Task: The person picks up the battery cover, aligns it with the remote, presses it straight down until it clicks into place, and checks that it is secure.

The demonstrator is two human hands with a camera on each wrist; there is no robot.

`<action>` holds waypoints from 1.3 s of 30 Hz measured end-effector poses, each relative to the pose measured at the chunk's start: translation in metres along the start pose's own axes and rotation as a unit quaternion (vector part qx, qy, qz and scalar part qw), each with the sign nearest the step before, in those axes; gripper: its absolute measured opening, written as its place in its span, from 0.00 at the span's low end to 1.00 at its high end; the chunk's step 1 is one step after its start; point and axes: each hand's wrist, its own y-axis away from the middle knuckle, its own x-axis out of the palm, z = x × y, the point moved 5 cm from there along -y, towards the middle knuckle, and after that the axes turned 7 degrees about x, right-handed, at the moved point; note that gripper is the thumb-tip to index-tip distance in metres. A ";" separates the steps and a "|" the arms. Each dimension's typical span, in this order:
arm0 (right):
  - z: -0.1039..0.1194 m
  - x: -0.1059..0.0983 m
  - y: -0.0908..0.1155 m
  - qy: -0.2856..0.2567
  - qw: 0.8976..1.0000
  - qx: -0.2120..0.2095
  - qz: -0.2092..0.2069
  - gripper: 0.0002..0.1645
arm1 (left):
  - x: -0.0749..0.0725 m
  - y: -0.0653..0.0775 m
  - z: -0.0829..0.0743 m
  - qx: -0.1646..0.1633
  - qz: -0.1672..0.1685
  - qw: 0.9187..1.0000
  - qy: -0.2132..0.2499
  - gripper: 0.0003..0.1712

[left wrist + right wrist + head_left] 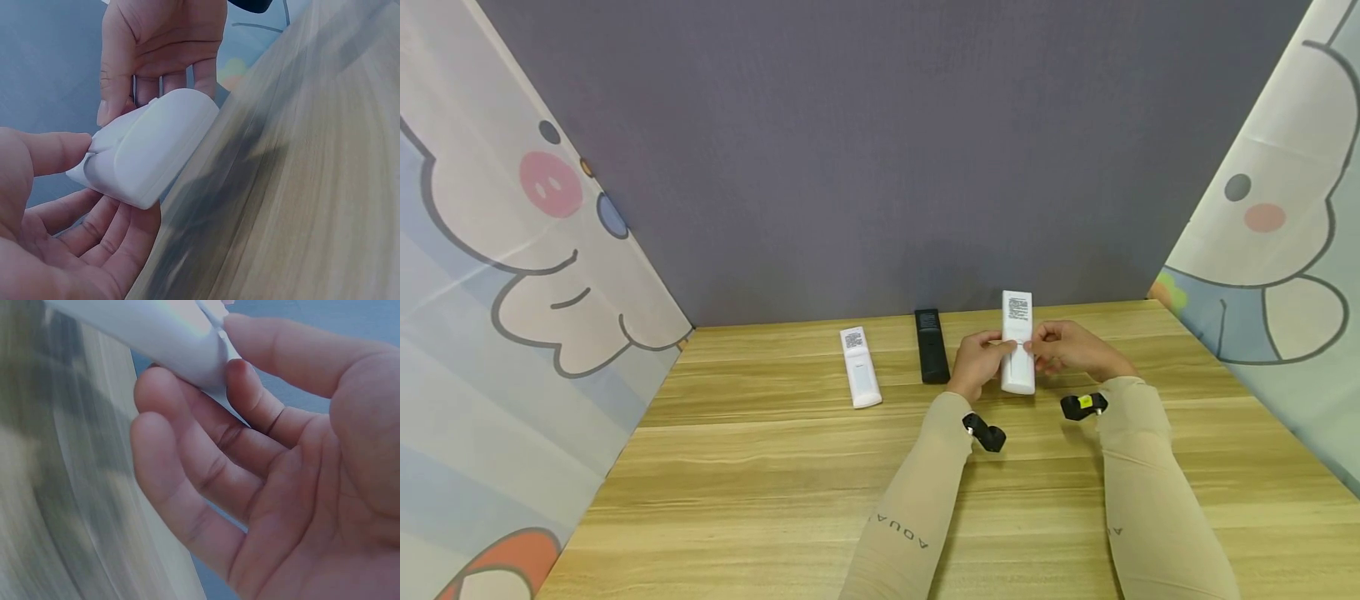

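Both hands hold a white remote control [1017, 367] just above the table, its labelled back facing up in the head view. My left hand [977, 363] grips its left edge, thumb on the back and fingers curled beneath, as the left wrist view also shows. From the other side my right hand [1075, 348] pinches the right edge, its thumb near the seam across the back. In the right wrist view the remote's white side [169, 337] meets the thumb and fingertips. Left of the hands lie a black remote control [933, 354] and another white remote control [860, 371], both back up.
The wooden table [737, 483] ends at a dark grey panel [880, 167] behind the remotes. Cartoon-printed curtains [482, 333] hang at the left and right sides. Small black cameras [985, 433] are strapped at both wrists.
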 end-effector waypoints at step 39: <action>-0.004 0.000 -0.002 0.005 1.000 0.014 0.001 0.14 | 0.000 -0.001 0.002 -0.004 -0.010 1.000 -0.007 0.19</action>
